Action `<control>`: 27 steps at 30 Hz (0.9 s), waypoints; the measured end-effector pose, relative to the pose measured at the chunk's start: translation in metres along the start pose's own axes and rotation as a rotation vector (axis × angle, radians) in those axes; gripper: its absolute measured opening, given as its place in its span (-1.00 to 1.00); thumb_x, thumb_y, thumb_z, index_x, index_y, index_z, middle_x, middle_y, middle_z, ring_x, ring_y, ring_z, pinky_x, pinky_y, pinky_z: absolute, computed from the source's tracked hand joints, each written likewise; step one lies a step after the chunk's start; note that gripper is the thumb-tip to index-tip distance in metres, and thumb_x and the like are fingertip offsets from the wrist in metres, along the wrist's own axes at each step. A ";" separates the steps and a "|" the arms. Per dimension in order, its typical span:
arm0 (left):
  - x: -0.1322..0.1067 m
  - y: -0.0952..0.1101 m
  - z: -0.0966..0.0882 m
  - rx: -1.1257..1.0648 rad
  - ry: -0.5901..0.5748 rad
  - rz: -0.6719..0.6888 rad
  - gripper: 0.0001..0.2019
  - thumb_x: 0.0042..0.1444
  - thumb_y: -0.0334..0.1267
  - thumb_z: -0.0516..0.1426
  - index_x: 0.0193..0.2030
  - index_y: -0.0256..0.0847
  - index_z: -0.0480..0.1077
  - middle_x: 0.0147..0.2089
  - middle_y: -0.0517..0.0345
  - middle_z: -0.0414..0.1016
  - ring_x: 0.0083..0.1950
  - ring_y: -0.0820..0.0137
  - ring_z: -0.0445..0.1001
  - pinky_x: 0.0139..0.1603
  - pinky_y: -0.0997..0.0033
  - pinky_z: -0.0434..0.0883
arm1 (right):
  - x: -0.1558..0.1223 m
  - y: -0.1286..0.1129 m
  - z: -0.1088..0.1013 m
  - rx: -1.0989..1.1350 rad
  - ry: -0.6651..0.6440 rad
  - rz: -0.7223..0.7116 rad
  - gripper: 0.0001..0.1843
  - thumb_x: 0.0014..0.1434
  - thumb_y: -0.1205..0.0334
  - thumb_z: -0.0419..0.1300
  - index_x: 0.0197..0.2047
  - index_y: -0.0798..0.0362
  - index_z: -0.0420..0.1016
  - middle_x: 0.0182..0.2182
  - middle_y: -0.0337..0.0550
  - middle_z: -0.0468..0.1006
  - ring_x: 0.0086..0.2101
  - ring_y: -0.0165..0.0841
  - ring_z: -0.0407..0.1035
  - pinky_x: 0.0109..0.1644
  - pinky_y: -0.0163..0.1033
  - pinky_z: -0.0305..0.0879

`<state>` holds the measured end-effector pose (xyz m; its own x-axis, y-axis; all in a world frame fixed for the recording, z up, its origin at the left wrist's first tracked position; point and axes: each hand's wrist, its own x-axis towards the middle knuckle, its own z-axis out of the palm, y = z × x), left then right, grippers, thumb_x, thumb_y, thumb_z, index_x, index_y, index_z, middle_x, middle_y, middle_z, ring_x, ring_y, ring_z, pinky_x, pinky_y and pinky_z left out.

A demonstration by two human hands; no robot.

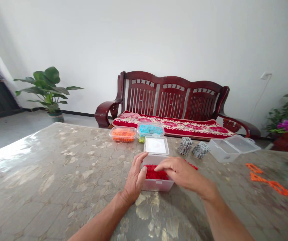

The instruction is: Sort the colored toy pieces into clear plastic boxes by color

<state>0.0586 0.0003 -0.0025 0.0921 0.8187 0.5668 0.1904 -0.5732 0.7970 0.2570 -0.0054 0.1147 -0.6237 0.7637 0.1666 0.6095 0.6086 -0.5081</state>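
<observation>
A small clear plastic box [156,184] full of red pieces [152,174] sits on the marble-patterned table [58,174], its hinged lid [156,145] folded back and open. My left hand [135,179] clasps the box's left side, thumb along the rim. My right hand [180,172] lies flat over the right part of the red pieces, fingers stretched out and pressing down. A few red pieces [191,165] show on the table just behind my right hand.
Behind stand a closed box of orange pieces [123,134], a box of blue pieces [150,129], two grey built stacks [193,148] and an open empty clear box [225,150]. Orange chained pieces [267,179] lie at right. A wooden bench [174,103] and plants stand beyond.
</observation>
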 end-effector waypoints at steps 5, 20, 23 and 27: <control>0.000 0.000 0.000 0.003 0.005 0.006 -0.58 0.36 -0.12 -0.09 0.31 -0.13 0.20 0.29 -0.06 0.25 0.31 0.14 0.24 0.33 0.02 0.19 | 0.011 -0.008 0.024 -0.046 -0.140 -0.084 -0.50 0.02 0.57 -0.03 -0.24 0.00 0.68 -0.21 -0.16 0.70 -0.16 -0.34 0.52 0.03 -0.29 0.31; 0.000 0.002 -0.001 -0.003 0.005 -0.003 -0.58 0.37 -0.13 -0.08 0.31 -0.11 0.20 0.29 -0.05 0.24 0.32 0.13 0.24 0.34 0.02 0.18 | 0.011 -0.003 0.025 0.043 -0.180 0.007 -0.47 0.01 0.53 -0.06 -0.15 0.01 0.66 -0.17 -0.19 0.69 -0.18 -0.34 0.53 -0.06 -0.30 0.35; -0.001 0.000 0.000 0.002 -0.009 0.005 -0.58 0.38 -0.12 -0.10 0.32 -0.11 0.17 0.30 -0.06 0.22 0.33 0.13 0.21 0.34 0.01 0.16 | 0.011 0.000 0.012 0.055 -0.038 0.077 -0.50 0.10 0.49 -0.04 -0.08 -0.02 0.64 -0.10 -0.20 0.67 -0.11 -0.33 0.52 0.03 -0.26 0.33; -0.001 -0.002 0.001 0.003 -0.021 0.001 -0.58 0.39 -0.11 -0.11 0.33 -0.09 0.15 0.31 -0.05 0.20 0.34 0.12 0.19 0.34 -0.01 0.15 | 0.003 0.019 -0.015 -0.087 0.123 0.265 -0.61 0.19 0.36 0.03 -0.05 -0.04 0.62 -0.09 -0.15 0.66 -0.09 -0.26 0.52 0.05 -0.18 0.34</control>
<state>0.0587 0.0006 -0.0054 0.1133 0.8184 0.5633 0.1928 -0.5743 0.7956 0.2746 0.0117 0.1183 -0.3766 0.9155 0.1413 0.7860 0.3965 -0.4744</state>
